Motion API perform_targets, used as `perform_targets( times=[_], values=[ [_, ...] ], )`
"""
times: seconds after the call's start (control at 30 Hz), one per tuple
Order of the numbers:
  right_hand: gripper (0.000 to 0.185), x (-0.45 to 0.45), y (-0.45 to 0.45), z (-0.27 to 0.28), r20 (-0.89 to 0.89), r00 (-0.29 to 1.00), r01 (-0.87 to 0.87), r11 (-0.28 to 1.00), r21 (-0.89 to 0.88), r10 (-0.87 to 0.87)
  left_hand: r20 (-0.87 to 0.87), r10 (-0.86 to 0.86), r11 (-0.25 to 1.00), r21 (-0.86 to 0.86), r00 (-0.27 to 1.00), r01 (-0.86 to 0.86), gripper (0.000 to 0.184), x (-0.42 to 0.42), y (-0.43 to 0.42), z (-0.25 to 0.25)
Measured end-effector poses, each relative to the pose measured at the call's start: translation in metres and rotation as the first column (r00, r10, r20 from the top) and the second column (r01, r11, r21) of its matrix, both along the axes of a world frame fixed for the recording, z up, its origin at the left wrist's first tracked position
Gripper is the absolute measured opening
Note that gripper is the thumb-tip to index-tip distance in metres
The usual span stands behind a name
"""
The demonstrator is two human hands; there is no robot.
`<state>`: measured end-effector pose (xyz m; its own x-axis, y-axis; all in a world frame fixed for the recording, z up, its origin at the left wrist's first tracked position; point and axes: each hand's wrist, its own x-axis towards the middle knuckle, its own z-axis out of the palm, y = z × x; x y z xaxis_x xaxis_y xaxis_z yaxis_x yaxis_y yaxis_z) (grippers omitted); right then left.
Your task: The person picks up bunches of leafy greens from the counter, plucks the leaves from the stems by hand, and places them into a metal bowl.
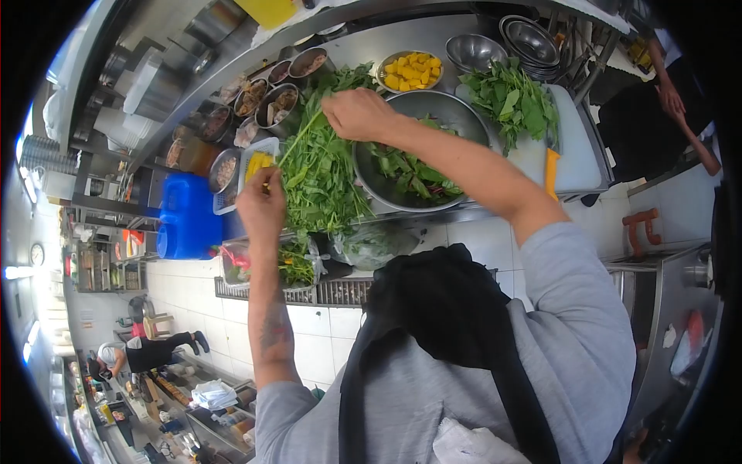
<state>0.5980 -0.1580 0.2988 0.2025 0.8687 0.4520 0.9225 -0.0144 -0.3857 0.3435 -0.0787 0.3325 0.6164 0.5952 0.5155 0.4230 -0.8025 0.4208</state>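
Note:
A green stem [300,139] is stretched between my two hands above a large heap of leafy greens [321,182]. Its upper end is pinched in my right hand [359,114], and its lower end is in the closed fingers of my left hand [261,205]. Beneath my right forearm, a wide metal bowl [456,110] holds dark green leaves with some reddish stems. Near my left hand is a white basket [226,203] with yellow pieces [259,162] in it.
Cut yellow chunks fill a bowl [410,71]. A knife with an orange handle [552,174] and more greens [514,104] lie on a white board [576,147]. A blue jug [188,216] stands at the left. Other people [668,97] are in the background.

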Motion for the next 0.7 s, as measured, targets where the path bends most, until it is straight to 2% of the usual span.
perform_targets(
  times=[0.03, 0.07, 0.1, 0.13, 0.17, 0.2, 0.23, 0.27, 0.3, 0.33, 0.37, 0.43, 0.47, 0.53, 0.57, 0.6, 0.63, 0.67, 0.7],
  values=[
    [0.027, -0.006, 0.006, -0.004, -0.126, 0.983, 0.143, 0.988, 0.066, -0.134, 0.017, -0.041, 0.999, 0.009, 0.999, 0.040, 0.013, 0.000, -0.002, -0.010],
    [0.027, 0.000, 0.017, -0.015, -0.121, 0.983, 0.147, 0.988, 0.052, -0.140, -0.027, -0.047, 0.987, 0.150, 0.999, 0.050, 0.013, 0.002, -0.005, -0.019],
    [0.030, 0.025, 0.025, -0.028, -0.465, 0.828, 0.363, 0.932, 0.016, -0.314, -0.012, 0.021, 0.993, 0.116, 1.000, -0.020, 0.013, -0.003, -0.006, -0.024],
    [0.034, 0.057, 0.019, -0.036, -0.729, 0.533, 0.555, 0.828, -0.082, -0.429, 0.005, 0.078, 0.994, 0.074, 0.997, -0.079, 0.013, -0.012, -0.007, -0.030],
    [0.034, 0.084, 0.002, -0.038, -0.708, 0.528, 0.586, 0.805, -0.097, -0.469, 0.048, 0.099, 0.994, -0.041, 0.994, -0.097, 0.015, -0.024, -0.013, -0.023],
    [0.037, 0.106, -0.019, -0.039, -0.678, 0.528, 0.678, 0.735, -0.026, -0.512, 0.043, 0.201, 0.973, -0.124, 0.979, -0.195, 0.017, -0.044, -0.012, -0.024],
    [0.041, 0.123, -0.041, -0.037, -0.645, 0.530, 0.749, 0.661, 0.050, -0.551, 0.111, 0.182, 0.981, -0.087, 0.977, -0.172, 0.018, -0.076, 0.011, -0.040],
    [0.043, 0.134, -0.074, -0.021, -0.595, 0.539, 0.739, 0.673, -0.005, -0.597, 0.218, 0.197, 0.976, -0.135, 0.956, -0.171, 0.017, -0.106, 0.026, -0.053],
    [0.044, 0.145, -0.108, -0.001, -0.542, 0.555, 0.724, 0.687, -0.059, -0.631, 0.274, 0.217, 0.940, -0.319, 0.937, -0.124, 0.016, -0.131, 0.030, -0.050],
    [0.046, 0.165, -0.130, 0.003, -0.413, 0.549, 0.766, 0.635, -0.097, -0.726, 0.240, 0.263, 0.930, -0.320, 0.934, -0.179, 0.015, -0.158, 0.038, -0.056],
    [0.047, 0.191, -0.148, 0.002, -0.277, 0.529, 0.807, 0.577, -0.128, -0.802, 0.337, 0.303, 0.917, -0.357, 0.891, -0.177, 0.017, -0.171, 0.036, -0.056],
    [0.062, 0.256, -0.178, -0.031, -0.075, 0.595, 0.711, 0.568, -0.415, -0.800, 0.187, 0.456, 0.867, -0.316, 0.870, -0.386, 0.023, -0.212, 0.048, -0.062],
    [0.062, 0.266, -0.192, -0.059, -0.062, 0.598, 0.710, 0.563, -0.423, -0.799, 0.215, 0.489, 0.851, -0.332, 0.846, -0.408, 0.023, -0.232, 0.058, -0.071],
    [0.084, 0.278, -0.201, -0.102, 0.188, 0.490, 0.823, 0.380, -0.423, -0.851, 0.224, 0.585, 0.780, -0.419, 0.779, -0.465, 0.026, -0.257, 0.077, -0.090],
    [0.090, 0.266, -0.201, -0.110, 0.234, 0.502, 0.811, 0.359, -0.462, -0.833, 0.192, 0.652, 0.713, -0.484, 0.733, -0.507, 0.028, -0.276, 0.078, -0.099],
    [0.096, 0.248, -0.199, -0.124, 0.267, 0.535, 0.786, 0.356, -0.505, -0.802, 0.023, 0.729, 0.615, -0.460, 0.684, -0.640, 0.027, -0.285, 0.077, -0.106],
    [0.089, 0.248, -0.200, -0.146, 0.274, 0.598, 0.753, 0.411, -0.514, -0.754, 0.066, 0.447, 0.889, 0.074, 0.892, -0.452, 0.029, -0.354, 0.125, -0.183],
    [0.072, 0.235, -0.194, -0.142, 0.136, 0.658, 0.643, 0.460, -0.612, -0.740, 0.040, 0.555, 0.832, 0.001, 0.831, -0.555, 0.030, -0.382, 0.136, -0.220],
    [0.064, 0.293, -0.201, -0.198, 0.111, 0.795, 0.420, 0.410, -0.810, -0.596, -0.331, 0.739, 0.666, 0.232, 0.586, -0.709, 0.032, -0.378, 0.128, -0.221]
  ],
)
